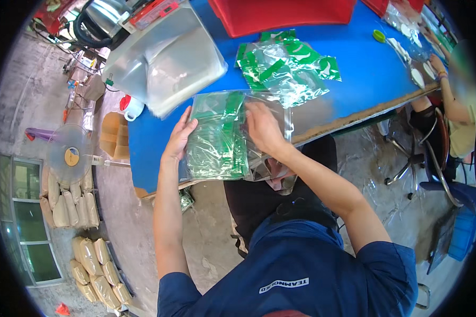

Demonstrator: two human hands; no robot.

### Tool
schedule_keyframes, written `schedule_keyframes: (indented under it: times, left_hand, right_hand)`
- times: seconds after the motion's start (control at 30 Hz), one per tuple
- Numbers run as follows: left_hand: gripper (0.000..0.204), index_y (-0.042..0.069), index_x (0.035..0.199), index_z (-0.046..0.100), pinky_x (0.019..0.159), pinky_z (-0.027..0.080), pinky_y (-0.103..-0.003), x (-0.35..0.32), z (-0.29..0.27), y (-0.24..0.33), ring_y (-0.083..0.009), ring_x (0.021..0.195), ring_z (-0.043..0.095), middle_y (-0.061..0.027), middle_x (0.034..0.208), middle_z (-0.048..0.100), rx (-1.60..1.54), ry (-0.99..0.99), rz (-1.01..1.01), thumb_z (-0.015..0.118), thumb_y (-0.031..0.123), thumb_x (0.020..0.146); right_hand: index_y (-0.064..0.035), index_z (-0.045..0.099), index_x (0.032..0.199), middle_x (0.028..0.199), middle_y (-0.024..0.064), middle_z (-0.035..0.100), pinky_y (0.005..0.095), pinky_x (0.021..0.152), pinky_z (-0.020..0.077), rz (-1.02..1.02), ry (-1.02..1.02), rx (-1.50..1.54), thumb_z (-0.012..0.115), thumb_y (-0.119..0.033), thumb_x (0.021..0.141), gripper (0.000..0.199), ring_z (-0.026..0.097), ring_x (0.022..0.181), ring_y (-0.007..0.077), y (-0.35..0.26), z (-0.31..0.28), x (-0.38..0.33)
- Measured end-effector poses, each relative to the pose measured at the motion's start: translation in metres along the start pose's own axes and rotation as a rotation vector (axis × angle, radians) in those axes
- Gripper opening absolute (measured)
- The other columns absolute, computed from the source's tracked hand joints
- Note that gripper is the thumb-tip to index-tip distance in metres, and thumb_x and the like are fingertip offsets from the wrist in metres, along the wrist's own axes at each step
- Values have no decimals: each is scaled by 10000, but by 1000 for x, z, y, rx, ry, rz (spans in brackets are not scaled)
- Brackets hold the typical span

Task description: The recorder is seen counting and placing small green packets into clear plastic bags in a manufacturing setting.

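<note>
A stack of green-and-clear plastic bags (217, 142) lies at the front edge of the blue table. My left hand (180, 134) grips its left side, thumb on the near face and fingers along the edge. At the stack's right side, my right hand (264, 127) has its fingers bent against a larger clear plastic bag (288, 119), which seems to surround part of the stack. Some of those fingertips are hidden by shiny film. Farther back is a loose pile of similar green-and-clear bags (288, 66).
A thick sheaf of clear plastic bags (180, 66) rests at the back left, near a white mug (132, 108) with a red top. A red bin (285, 16) stands at the far edge. At right, another person's hand (437, 66) is beside white pieces on the blue table (354, 58).
</note>
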State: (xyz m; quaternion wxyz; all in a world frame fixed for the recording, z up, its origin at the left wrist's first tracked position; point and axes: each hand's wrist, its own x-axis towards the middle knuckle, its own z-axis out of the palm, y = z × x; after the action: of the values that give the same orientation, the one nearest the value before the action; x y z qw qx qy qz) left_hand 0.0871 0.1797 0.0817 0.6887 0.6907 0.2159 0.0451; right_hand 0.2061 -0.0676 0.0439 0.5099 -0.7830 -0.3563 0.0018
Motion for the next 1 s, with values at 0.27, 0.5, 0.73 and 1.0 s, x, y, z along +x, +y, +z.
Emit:
schedule_keyframes:
  times: [0.27, 0.5, 0.73, 1.0]
  left_hand:
    - [671, 44, 1549, 295, 1122, 342, -318, 4, 1, 0, -190, 1327, 474, -86, 1488, 467, -1, -97, -28, 618, 198, 982]
    - [648, 51, 1546, 307, 1095, 379, -309, 7, 16, 15, -174, 1341, 460, -85, 1492, 464, -24, -70, -78, 604, 198, 989]
    - [717, -47, 1527, 273, 1136, 325, -330, -41, -2, 2, -216, 1396, 403, -134, 1530, 412, -40, 70, -60, 617, 277, 988]
    - [749, -62, 1497, 337, 1113, 366, -348, -98, 26, 8, -227, 1316, 483, -146, 1440, 499, 256, 36, 23, 734, 125, 890]
  right_hand:
    - [121, 419, 1365, 1404, 324, 445, 468, 1163, 313, -172, -145, -127, 487, -76, 957, 458, 387, 1352, 467, 17, 5, 17]
    - [140, 417, 1354, 1394, 311, 464, 477, 1160, 306, -281, -120, -216, 510, -118, 949, 488, 398, 1357, 445, 30, -5, 3]
    - [-12, 594, 1141, 1144, 152, 562, 461, 1041, 410, -478, -285, -169, 640, -102, 827, 330, 503, 1203, 361, 23, -50, -20]
    - [-82, 631, 992, 1025, 79, 569, 423, 927, 466, -725, -458, -77, 650, -138, 847, 156, 552, 1061, 302, -3, -20, -44]
